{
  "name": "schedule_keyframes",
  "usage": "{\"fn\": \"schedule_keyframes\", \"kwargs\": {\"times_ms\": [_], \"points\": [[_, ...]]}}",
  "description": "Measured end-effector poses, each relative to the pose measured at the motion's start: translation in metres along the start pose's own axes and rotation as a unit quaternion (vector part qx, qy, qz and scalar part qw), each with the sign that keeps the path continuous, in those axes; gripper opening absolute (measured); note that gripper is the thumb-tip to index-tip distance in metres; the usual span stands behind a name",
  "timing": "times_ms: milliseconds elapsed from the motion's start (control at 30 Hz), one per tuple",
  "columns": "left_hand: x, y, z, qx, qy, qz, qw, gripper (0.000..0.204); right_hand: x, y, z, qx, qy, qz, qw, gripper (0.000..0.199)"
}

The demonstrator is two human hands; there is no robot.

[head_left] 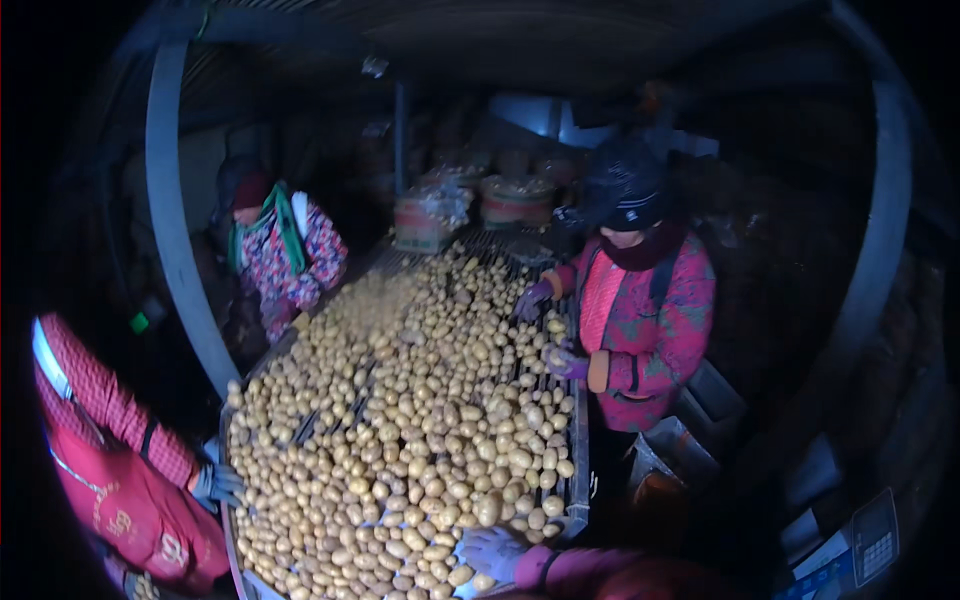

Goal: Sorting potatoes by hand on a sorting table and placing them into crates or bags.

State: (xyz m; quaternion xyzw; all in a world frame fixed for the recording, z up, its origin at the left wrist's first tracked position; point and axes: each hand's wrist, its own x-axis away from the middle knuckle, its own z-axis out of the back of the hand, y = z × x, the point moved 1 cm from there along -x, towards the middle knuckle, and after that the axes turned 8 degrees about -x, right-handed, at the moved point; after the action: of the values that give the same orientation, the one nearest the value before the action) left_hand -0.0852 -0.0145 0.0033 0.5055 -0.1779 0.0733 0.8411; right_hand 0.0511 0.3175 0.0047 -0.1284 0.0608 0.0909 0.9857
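Observation:
My right hand, in a light purple glove, reaches in from the lower right with a pink sleeve behind it. It rests palm down on the potatoes at the near end of the sorting table, fingers stretched to the left and closed on nothing that I can see. Brown and yellowish potatoes cover most of the table, several of them touching the glove. Beside the hand, small patches of pale blue surface show between them. My left hand is outside the picture.
A co-worker in a pink patterned jacket handles potatoes at the right edge. Another in a red apron has a gloved hand at the left edge. A third person stands far left. Boxes stand at the far end; a keypad device is lower right.

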Motion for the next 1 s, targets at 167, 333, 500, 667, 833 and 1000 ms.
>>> {"fn": "schedule_keyframes", "kwargs": {"times_ms": [167,333,500,667,833,1000], "points": [[0.002,0.014,-0.004,-0.023,-0.012,-0.006,1.0,0.05,-0.001,0.001,-0.002,0.015,-0.02,0.001,1.0,0.031],[0.003,0.007,0.001,-0.028,-0.017,-0.005,0.999,0.049,0.002,0.004,-0.007,-0.007,0.022,0.011,1.0,0.03],[0.008,-0.003,0.005,-0.031,-0.019,0.0,0.999,0.049,0.0,0.009,-0.016,0.049,0.013,0.046,0.998,0.033],[0.008,-0.019,0.011,-0.026,-0.016,0.006,1.0,0.048,0.001,0.007,-0.014,0.036,0.04,0.047,0.997,0.04],[0.023,-0.067,0.027,0.004,-0.011,-0.005,1.0,0.048,-0.004,0.009,-0.008,0.005,0.01,0.063,0.998,0.023],[0.058,-0.096,0.022,-0.023,0.019,-0.014,0.999,0.055,0.002,0.015,-0.018,-0.025,-0.01,0.037,0.999,0.028]]}}
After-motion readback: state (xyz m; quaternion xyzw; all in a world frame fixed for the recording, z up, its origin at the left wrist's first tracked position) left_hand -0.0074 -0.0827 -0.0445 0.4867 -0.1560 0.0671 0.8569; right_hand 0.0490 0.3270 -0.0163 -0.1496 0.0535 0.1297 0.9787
